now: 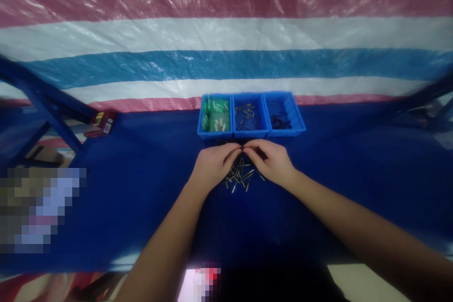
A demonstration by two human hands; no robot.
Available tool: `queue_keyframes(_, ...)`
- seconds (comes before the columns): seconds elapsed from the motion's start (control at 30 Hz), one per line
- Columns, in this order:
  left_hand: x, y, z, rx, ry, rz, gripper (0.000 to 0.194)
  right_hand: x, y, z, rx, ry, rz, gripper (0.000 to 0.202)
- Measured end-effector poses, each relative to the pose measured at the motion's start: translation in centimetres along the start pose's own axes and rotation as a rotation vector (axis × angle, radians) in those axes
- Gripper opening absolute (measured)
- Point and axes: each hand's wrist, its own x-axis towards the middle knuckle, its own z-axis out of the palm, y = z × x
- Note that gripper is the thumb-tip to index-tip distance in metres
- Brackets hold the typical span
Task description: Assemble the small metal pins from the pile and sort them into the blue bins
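Note:
My left hand (214,164) and my right hand (272,160) meet at the fingertips over the blue table, just in front of three blue bins. Both are closed in a pinch; whatever lies between the fingertips is too small to make out. Beneath and between them lies a loose pile of thin metal pins (240,173). The left bin (215,135) holds green and white small pieces. More metal pins (247,114) are scattered in the middle bin (250,135). Some small dark pieces (281,121) lie in the right bin (288,133).
A small red box (100,123) stands at the table's left back edge, beside a blue metal frame (53,113). Behind the bins hangs a striped plastic sheet (226,63). The blue table (141,188) extends to both sides of my arms.

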Motion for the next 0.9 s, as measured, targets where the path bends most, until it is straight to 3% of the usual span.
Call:
queue_keyframes(0.27, 0.09, 0.21, -0.11, 0.006, -0.039, -0.014, 0.021, -0.11, 0.04, 0.12, 0.018, -0.002, -0.030, 0.010)
queue_keyframes(0.57, -0.11, 0.32, 0.02, -0.056, 0.065, -0.022, 0.014, -0.05, -0.05, -0.08, 0.002, -0.020, 0.007, 0.008)
queue_keyframes(0.9, 0.06, 0.47, -0.39, -0.042, 0.000, -0.032, 0.016, 0.02, -0.12, 0.00, 0.048, 0.015, -0.061, 0.009)
